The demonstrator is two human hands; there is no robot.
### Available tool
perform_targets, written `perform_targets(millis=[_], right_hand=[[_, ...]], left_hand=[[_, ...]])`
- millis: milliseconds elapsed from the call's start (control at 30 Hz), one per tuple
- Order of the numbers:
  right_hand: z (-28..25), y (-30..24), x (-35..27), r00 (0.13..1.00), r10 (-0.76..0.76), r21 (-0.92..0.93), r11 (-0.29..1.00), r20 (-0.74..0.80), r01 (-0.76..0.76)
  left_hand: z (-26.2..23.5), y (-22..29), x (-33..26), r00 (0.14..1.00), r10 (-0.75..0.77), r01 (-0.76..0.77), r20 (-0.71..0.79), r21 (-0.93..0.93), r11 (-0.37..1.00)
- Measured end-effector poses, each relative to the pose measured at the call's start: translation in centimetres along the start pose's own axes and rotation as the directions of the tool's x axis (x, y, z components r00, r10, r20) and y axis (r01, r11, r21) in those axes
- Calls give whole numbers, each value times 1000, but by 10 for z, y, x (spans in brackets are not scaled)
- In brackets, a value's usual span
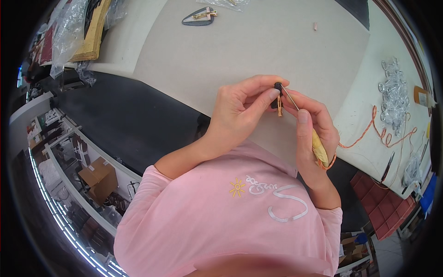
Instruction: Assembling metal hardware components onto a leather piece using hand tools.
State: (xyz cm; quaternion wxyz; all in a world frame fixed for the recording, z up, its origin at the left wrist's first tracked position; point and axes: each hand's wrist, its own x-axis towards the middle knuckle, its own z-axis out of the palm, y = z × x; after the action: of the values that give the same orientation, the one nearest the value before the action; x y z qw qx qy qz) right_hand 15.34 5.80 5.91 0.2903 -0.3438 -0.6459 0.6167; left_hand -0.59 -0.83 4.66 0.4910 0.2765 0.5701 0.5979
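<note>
My left hand (233, 108) pinches a small black piece (278, 86) between thumb and fingers, above the grey work mat (194, 60). A narrow tan strip (279, 110) hangs down from the black piece. Wrapped in my right hand (320, 117) is an awl-like tool with a yellow handle (318, 148) and a thin metal shaft (291, 98). The shaft's tip meets the black piece near my left fingertips; whether it goes in is hidden. An orange cord (354, 144) loops under the handle and trails to the right.
A dark teardrop-shaped piece with a gold clip (199, 16) lies on the mat's far side, and a tiny pink piece (315, 26) farther right. Clear rings (393, 94) are heaped at right, near a slim dark tool (388, 166). Plastic-wrapped boards (94, 34) stand far left.
</note>
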Motion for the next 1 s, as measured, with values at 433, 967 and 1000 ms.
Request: perform_targets(millis=[433, 967, 1000], right_hand=[[-2, 3, 3, 991, -132, -158, 978, 28, 135], [-8, 3, -4, 993, -86, -156, 983, 80, 98], [-8, 5, -3, 993, -107, -171, 979, 49, 114]], left_hand=[[-5, 0, 0, 998, -42, 42, 47, 0, 999], [-3, 0, 1, 997, -57, 55, 48, 30, 998], [-3, -1, 1, 997, -58, 57, 46, 30, 998]])
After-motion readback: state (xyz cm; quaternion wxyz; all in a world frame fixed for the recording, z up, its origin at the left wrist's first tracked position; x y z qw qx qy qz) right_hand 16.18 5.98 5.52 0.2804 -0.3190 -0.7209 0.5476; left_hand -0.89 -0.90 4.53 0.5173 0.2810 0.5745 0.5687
